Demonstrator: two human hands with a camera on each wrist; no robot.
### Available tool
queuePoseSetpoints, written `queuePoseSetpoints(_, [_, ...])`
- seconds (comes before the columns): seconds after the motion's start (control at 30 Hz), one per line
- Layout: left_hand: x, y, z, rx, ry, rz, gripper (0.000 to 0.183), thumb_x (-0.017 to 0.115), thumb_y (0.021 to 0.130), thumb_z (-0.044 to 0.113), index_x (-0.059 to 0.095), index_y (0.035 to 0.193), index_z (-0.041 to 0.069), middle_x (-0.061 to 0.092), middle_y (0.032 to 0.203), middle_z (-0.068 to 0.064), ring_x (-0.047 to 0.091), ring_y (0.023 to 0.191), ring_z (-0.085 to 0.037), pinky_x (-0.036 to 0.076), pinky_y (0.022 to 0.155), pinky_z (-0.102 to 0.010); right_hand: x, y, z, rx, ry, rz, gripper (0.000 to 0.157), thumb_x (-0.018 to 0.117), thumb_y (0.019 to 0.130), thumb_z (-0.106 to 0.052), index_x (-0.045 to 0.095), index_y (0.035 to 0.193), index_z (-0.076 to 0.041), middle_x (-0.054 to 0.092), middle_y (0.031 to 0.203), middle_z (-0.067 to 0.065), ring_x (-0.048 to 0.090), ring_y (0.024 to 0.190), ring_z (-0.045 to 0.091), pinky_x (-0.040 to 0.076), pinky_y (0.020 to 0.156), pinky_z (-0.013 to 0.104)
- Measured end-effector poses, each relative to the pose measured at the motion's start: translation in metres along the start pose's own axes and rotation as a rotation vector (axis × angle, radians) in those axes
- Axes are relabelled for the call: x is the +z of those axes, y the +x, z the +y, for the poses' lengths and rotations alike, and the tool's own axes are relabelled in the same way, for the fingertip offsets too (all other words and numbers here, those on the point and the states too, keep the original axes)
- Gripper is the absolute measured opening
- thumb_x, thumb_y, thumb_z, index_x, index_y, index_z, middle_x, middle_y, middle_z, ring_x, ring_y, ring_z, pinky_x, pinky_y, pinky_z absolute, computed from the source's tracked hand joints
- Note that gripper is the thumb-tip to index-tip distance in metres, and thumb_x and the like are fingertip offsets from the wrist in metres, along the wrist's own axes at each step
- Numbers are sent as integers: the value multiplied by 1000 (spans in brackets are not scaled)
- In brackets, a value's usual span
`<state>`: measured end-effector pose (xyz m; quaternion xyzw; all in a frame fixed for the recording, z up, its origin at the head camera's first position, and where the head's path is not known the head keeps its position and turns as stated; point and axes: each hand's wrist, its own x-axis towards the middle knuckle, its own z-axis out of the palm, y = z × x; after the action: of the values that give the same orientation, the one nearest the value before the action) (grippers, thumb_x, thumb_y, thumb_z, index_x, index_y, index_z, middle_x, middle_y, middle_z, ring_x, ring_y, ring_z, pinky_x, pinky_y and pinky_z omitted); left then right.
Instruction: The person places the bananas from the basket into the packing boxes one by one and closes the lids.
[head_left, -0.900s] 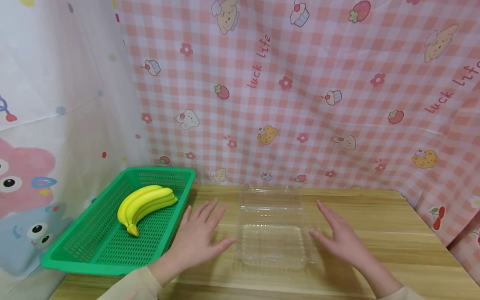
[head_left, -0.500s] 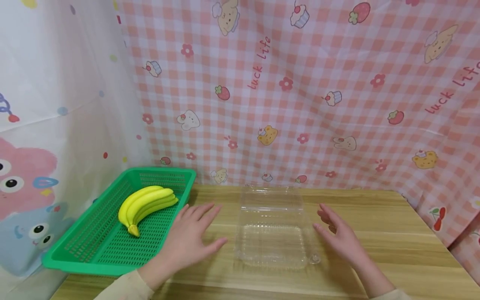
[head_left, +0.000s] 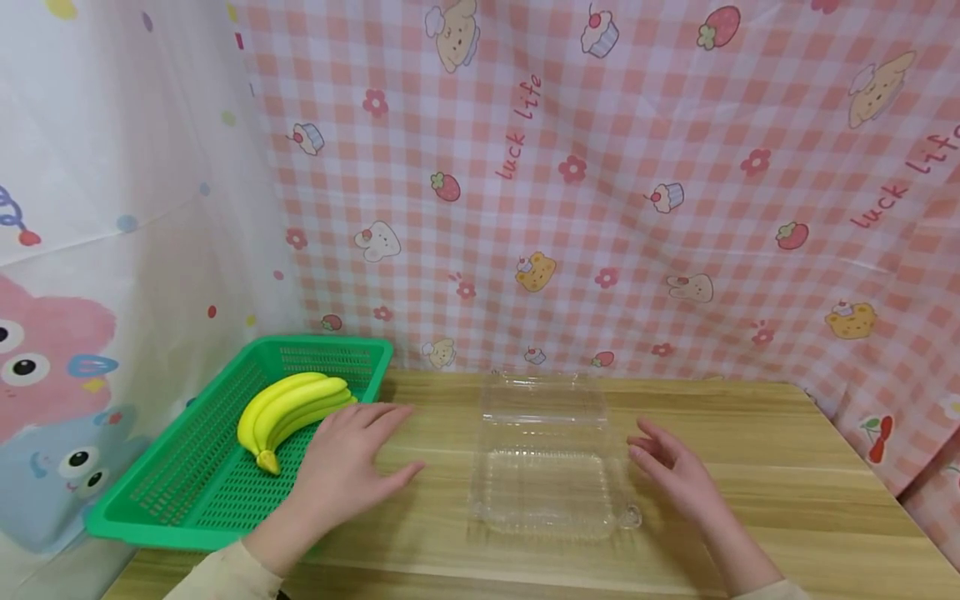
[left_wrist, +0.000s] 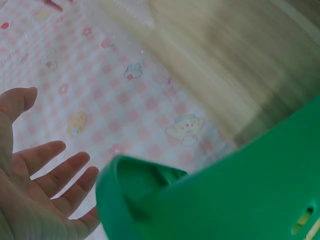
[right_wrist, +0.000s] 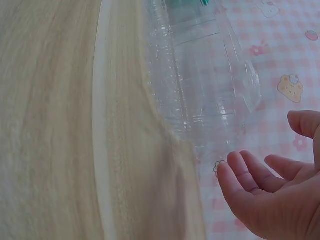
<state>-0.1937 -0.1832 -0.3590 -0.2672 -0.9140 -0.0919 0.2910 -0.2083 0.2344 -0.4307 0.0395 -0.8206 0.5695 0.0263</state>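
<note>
The yellow bananas, a bunch joined at one stem, lie just left of the left grip, with the stem pointing towards the person. They are inside a green basket with slotted walls, whose right rim runs beneath the left grip in the head view. The left grip has its fingers spread and holds nothing; its fingertips are beside the basket's edge in the left wrist view, and whether they touch it I cannot tell.

To the right of the left grip, between it and the right grip, sits a clear plastic container, its lid folded back away from the person. The right grip is near the container's right side, apart from it, fingers loosely bent and holding nothing.

Under both grips is a wood-grain counter with light and darker streaks. Beyond them hangs a pink-and-white checked cloth printed with cupcakes, strawberries, flowers, small animals and the words "luck life". Left of the left grip, past the basket, a white curtain carries coloured dots and cartoon figures. A pale sleeve covers the forearm behind the left grip.
</note>
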Motion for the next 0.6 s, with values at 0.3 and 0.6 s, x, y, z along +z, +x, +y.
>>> queuePoseSetpoints(0.3, [-19,-1,-18,-14,-1,54,60,87,71,35,70,121,7,72,101,-7,66,94,-29,52,79,-51,2,1,2,106,169,-61,58,51,104,-14,25,150,11,46,139,34,62,110,23,54,90,31])
queuePoseSetpoints(0.6, [-37,0,-42,-37,8,104,57,89,67,27,71,117,7,72,101,-11,66,95,-32,53,76,-51,5,3,2,165,232,-54,57,51,103,-10,25,149,11,49,135,31,63,100,15,55,86,28])
